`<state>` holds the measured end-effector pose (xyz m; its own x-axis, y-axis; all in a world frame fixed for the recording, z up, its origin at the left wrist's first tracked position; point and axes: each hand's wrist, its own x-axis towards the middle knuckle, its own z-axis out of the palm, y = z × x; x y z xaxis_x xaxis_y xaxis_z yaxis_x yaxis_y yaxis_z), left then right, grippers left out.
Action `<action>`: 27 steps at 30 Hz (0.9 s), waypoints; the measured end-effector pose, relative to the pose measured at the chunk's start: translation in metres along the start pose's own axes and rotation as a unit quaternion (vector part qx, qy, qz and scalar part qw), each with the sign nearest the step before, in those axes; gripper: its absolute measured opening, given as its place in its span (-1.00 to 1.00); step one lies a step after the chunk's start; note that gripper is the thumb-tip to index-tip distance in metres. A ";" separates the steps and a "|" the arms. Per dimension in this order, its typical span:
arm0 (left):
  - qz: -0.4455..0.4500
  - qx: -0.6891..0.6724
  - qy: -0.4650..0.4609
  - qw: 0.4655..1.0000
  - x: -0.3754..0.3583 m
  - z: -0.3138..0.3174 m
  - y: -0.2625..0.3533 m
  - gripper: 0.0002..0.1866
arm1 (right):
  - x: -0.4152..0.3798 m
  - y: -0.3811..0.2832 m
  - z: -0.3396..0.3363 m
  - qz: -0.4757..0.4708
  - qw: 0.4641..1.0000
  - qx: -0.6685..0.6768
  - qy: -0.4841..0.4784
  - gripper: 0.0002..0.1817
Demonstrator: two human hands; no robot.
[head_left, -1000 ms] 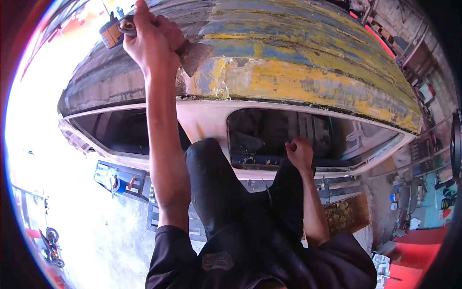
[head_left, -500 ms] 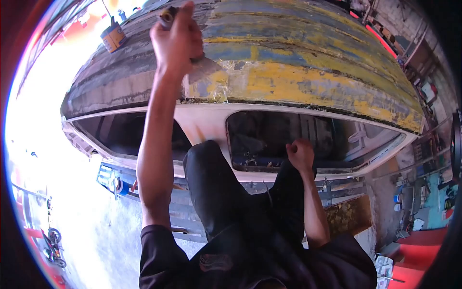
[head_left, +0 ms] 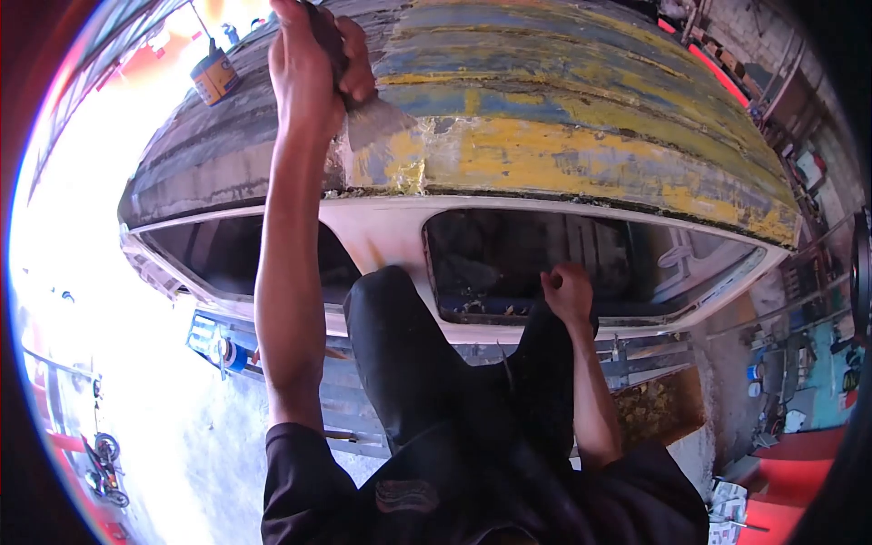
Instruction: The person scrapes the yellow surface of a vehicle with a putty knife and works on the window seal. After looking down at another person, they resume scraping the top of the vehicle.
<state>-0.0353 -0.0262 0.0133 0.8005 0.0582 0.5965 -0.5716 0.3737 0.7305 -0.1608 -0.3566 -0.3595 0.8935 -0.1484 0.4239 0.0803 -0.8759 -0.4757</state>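
Observation:
My left hand (head_left: pixel 313 77) is wrapped round the dark handle of a scraper, at the top left of the vehicle roof. The scraper's wide grey blade (head_left: pixel 374 123) lies against the roof beside the seam between the grey part and the yellow and blue part. Flaked, streaked paint covers the roof (head_left: pixel 563 154). Near my knee, in front of the side window, my right hand (head_left: pixel 569 291) is closed in a loose fist, with nothing visible in it.
A yellow and blue can (head_left: pixel 214 77) stands at the roof's left. Below the roof edge are two dark windows (head_left: pixel 527 254) in a pale frame. A slatted platform (head_left: pixel 359 400) lies beneath me, with a brown board (head_left: pixel 663 406) at right. A motorcycle (head_left: pixel 106 468) stands at far left.
My left hand and the scraper have shifted a little to the left, and the handle has turned in view. My right hand has stayed in place.

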 end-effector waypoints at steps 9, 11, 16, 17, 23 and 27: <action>-0.050 0.062 0.092 0.993 0.010 0.018 0.002 -0.30 | 0.001 -0.008 -0.006 0.017 1.000 0.006 -0.004 -0.68; -0.085 0.105 0.080 0.988 -0.003 0.015 -0.027 -0.30 | 0.000 -0.008 -0.007 0.023 1.000 0.004 -0.006 -0.68; 0.072 0.183 0.086 0.977 -0.012 0.032 -0.016 -0.30 | 0.002 -0.006 -0.002 0.011 1.000 0.016 -0.004 -0.69; -0.049 0.089 0.087 0.991 -0.001 0.021 0.002 -0.29 | 0.002 -0.007 -0.002 0.011 1.000 0.014 -0.005 -0.68; -0.014 0.151 0.071 0.986 -0.015 0.015 -0.041 -0.30 | 0.005 -0.001 0.000 0.009 1.000 0.013 -0.007 -0.69; 0.002 0.086 0.118 0.989 -0.006 0.018 0.005 -0.34 | -0.001 -0.002 -0.004 0.020 1.000 0.015 -0.016 -0.69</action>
<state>-0.0458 -0.0410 0.0196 0.8065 0.2810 0.5202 -0.5807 0.2109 0.7863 -0.1635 -0.3565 -0.3564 0.9098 -0.1672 0.3798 0.0576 -0.8555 -0.5146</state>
